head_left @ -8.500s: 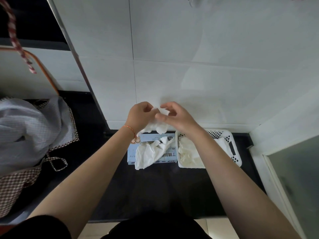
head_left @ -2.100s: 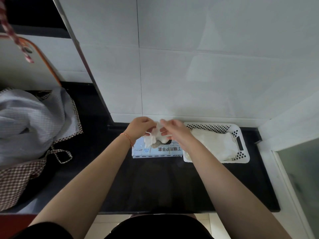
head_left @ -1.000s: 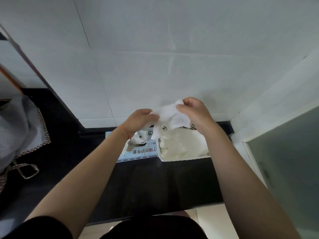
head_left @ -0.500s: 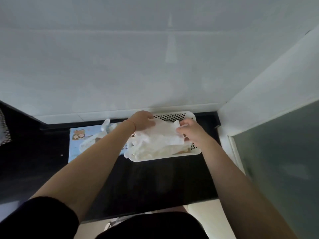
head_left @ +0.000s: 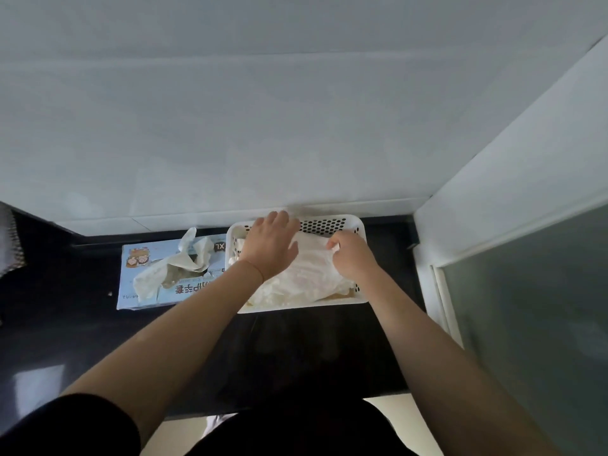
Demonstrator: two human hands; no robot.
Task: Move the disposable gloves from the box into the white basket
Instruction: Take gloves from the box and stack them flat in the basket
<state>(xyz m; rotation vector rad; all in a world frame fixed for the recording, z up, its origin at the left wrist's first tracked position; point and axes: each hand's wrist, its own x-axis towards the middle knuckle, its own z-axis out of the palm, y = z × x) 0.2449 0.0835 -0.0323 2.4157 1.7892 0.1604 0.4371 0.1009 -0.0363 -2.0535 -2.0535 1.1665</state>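
While both hands are over the white basket (head_left: 329, 222), the left hand (head_left: 271, 246) lies flat with its fingers straight and a little spread, and it presses down on the pile of disposable gloves (head_left: 304, 274) inside the basket. The right hand (head_left: 350, 256) is at the right side of the same pile; its fingers are curled and they pinch the edge of the top glove near the far right corner.

The basket stands on the dark countertop (head_left: 296, 350), against the white tiled wall (head_left: 263, 126), and its far wall has many small holes. The pile of whitish gloves fills most of it and reaches up to the rim.

Just beside the basket, on its left and touching it, lies the light blue glove box (head_left: 141, 284). It lies flat with printed characters on the near side and "XL" near its right end. From its opening on top some more gloves (head_left: 177, 268) hang out, crumpled, and one of them trails toward the near left corner of the box.

A frosted glass panel (head_left: 533, 324) stands at the right of the counter. A black sleeve (head_left: 65, 426) covers the left upper arm.
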